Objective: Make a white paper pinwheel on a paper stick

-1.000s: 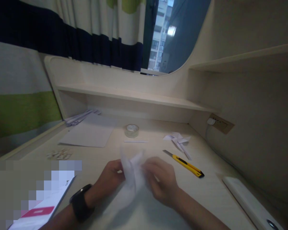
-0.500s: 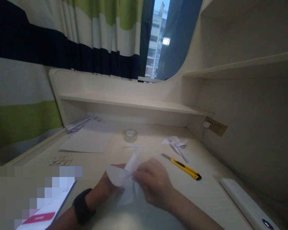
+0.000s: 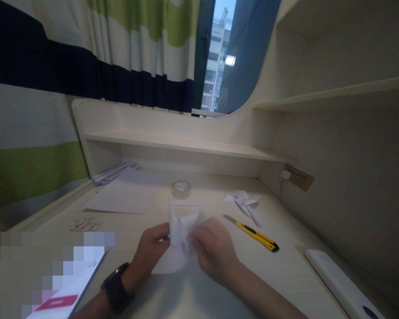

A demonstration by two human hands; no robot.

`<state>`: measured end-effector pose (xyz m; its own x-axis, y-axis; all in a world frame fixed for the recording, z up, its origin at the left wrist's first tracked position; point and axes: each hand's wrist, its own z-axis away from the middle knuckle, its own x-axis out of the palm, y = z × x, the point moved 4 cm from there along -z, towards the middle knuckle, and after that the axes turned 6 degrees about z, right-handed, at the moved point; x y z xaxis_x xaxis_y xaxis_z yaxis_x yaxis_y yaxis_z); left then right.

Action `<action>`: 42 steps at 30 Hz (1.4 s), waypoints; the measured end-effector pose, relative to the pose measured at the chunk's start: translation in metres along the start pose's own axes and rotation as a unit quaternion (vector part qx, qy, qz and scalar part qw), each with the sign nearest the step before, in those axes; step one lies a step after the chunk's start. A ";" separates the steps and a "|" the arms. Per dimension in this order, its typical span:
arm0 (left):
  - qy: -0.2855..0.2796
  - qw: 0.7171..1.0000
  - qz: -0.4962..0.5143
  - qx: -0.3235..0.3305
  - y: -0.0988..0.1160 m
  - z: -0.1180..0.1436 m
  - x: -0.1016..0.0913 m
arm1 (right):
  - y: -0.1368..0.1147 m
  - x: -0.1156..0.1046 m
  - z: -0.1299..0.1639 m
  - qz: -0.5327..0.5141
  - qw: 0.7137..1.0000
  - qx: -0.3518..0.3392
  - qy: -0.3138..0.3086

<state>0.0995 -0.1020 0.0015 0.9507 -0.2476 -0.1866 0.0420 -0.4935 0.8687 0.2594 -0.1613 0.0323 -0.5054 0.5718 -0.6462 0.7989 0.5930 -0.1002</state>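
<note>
Between my hands, above the desk, a white paper pinwheel (image 3: 177, 237) stands with its loose blades curling, slightly blurred. My left hand (image 3: 151, 246), with a black watch on the wrist, is closed on the left edge of the paper. Fingers of my right hand (image 3: 214, 248) pinch the paper near its middle from the right; they are smeared by motion. Just beyond the pinwheel lies a thin white paper stick (image 3: 191, 204). To the right rest a yellow utility knife (image 3: 256, 235), its blade out, and another paper pinwheel (image 3: 243, 201) on a stick.
A tape roll (image 3: 181, 189) sits toward the back. White paper sheets (image 3: 121, 197) lie at the back left, with small pale pieces (image 3: 85, 223) nearer. A long white case (image 3: 327, 279) borders the right side. A plug (image 3: 286, 175) is in the wall socket.
The pinwheel has turned in my hands, and its blades now point differently. My left hand has come out from behind the paper to grip its left edge.
</note>
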 end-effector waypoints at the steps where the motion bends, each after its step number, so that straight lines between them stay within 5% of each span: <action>1: 0.014 1.000 0.003 0.001 -0.001 0.001 0.000 | 0.000 0.002 0.000 0.004 1.000 0.007 0.001; 7: 0.036 0.999 0.026 0.008 0.000 0.001 0.003 | 0.003 0.011 0.000 0.026 0.999 0.025 0.005; 17: -0.001 0.972 0.152 -0.179 -0.015 -0.001 0.013 | 0.018 0.011 -0.003 -0.056 0.996 0.075 -0.010; 24: 0.018 0.961 0.182 -0.209 -0.013 -0.001 0.014 | 0.022 0.018 -0.007 -0.099 0.992 0.078 -0.018; 36: -0.011 0.930 0.279 -0.240 -0.021 -0.008 0.017 | 0.025 0.027 -0.009 -0.027 0.999 -0.028 -0.004; 42: 0.030 0.933 0.278 -0.226 -0.019 -0.017 0.024 | 0.039 0.032 -0.011 -0.082 0.992 0.092 0.012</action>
<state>0.1263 -0.0841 -0.0120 0.8788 -0.3076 0.3648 -0.3504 0.1029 0.9309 0.2712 -0.1136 0.0164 -0.6393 0.4904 -0.5923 0.7503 0.5664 -0.3409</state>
